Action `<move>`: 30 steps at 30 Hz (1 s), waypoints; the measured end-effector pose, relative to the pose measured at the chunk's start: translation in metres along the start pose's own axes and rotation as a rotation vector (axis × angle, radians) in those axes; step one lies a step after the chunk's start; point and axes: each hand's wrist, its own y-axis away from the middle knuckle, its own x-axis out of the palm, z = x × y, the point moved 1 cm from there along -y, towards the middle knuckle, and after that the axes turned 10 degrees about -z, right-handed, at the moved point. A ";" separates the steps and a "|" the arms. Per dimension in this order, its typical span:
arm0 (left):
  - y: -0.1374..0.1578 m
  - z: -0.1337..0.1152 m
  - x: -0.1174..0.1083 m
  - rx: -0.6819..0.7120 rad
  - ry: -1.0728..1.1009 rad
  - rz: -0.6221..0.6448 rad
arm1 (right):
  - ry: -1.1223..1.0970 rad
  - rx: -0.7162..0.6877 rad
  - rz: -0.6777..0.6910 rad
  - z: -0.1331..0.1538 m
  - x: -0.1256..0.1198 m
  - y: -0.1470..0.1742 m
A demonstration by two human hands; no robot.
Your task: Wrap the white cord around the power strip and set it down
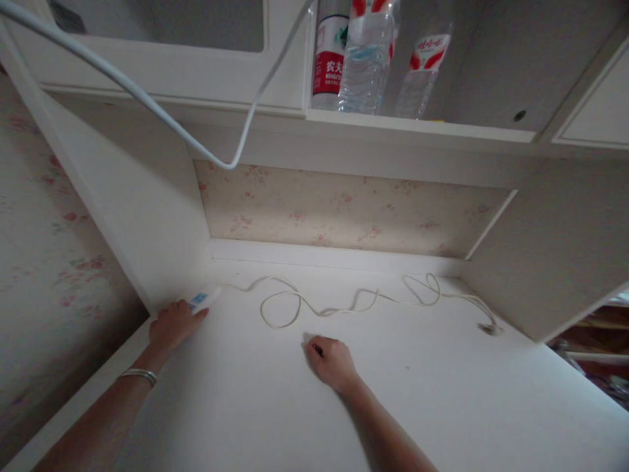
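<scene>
At the left side of the white desktop [255, 406], my left hand [174, 324] grips a slim white corded device [209, 298] with a blue-marked label. Its near end is hidden under my fingers. A thin pale cord [324, 313] runs from its far end across the desk in loose loops. The cord ends at the right in what looks like a plug [490, 328]. My right hand [334, 360] rests on the desk near the middle, curled into a loose fist with nothing visible in it, just in front of the cord.
A shelf [417, 128] overhead holds several plastic bottles, among them a red-labelled bottle [328, 72] and a clear bottle [363, 75]. A thick white cable [171, 128] hangs down at upper left. Side panels [132, 196] enclose the desk; various items [594, 341] lie beyond the right one.
</scene>
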 end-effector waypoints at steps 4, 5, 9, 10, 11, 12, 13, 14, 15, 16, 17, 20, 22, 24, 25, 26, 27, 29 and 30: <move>0.010 -0.011 -0.005 0.013 0.081 -0.017 | -0.037 -0.007 -0.030 0.000 0.002 0.004; 0.016 -0.017 -0.009 -0.003 0.129 -0.049 | -0.067 -0.011 -0.057 0.000 0.003 0.005; 0.049 -0.054 -0.030 0.020 0.408 -0.122 | -0.224 -0.026 -0.282 0.005 0.003 0.004; 0.060 -0.065 -0.037 0.049 0.485 -0.136 | -0.251 -0.032 -0.358 0.008 0.001 0.000; 0.070 -0.077 -0.043 0.087 0.564 -0.154 | -0.266 -0.041 -0.442 0.011 -0.004 -0.006; 0.081 -0.090 -0.050 0.131 0.644 -0.173 | -0.266 -0.052 -0.523 0.016 -0.011 -0.014; 0.091 -0.102 -0.057 0.179 0.715 -0.181 | -0.255 -0.063 -0.596 0.020 -0.019 -0.024; 0.101 -0.114 -0.064 0.242 0.775 -0.184 | -0.235 -0.069 -0.659 0.024 -0.028 -0.036; 0.110 -0.126 -0.070 0.306 0.823 -0.186 | -0.211 -0.071 -0.687 0.027 -0.037 -0.047; 0.118 -0.136 -0.076 0.362 0.871 -0.189 | -0.196 -0.084 -0.675 0.028 -0.045 -0.057; 0.125 -0.145 -0.081 0.400 0.925 -0.183 | -0.204 -0.094 -0.628 0.028 -0.051 -0.065; 0.140 -0.163 -0.090 0.374 1.144 -0.069 | -0.281 -0.012 -0.391 0.018 -0.052 -0.070; 0.145 -0.172 -0.091 0.298 1.303 0.114 | -0.275 0.069 -0.260 0.009 -0.039 -0.057; 0.149 -0.181 -0.089 0.238 1.423 0.285 | -0.201 0.065 -0.177 0.004 -0.023 -0.037; 0.150 -0.185 -0.087 0.227 1.458 0.336 | -0.155 0.041 -0.145 0.003 -0.017 -0.028; 0.150 -0.188 -0.084 0.231 1.477 0.355 | -0.101 0.016 -0.122 0.003 -0.012 -0.020; 0.151 -0.192 -0.081 0.251 1.475 0.348 | -0.049 -0.017 -0.098 0.004 -0.009 -0.014; 0.151 -0.196 -0.073 0.337 1.400 0.277 | 0.043 -0.101 -0.056 0.008 -0.009 -0.007; 0.151 -0.197 -0.069 0.388 1.328 0.217 | 0.074 -0.155 -0.035 0.009 -0.011 -0.005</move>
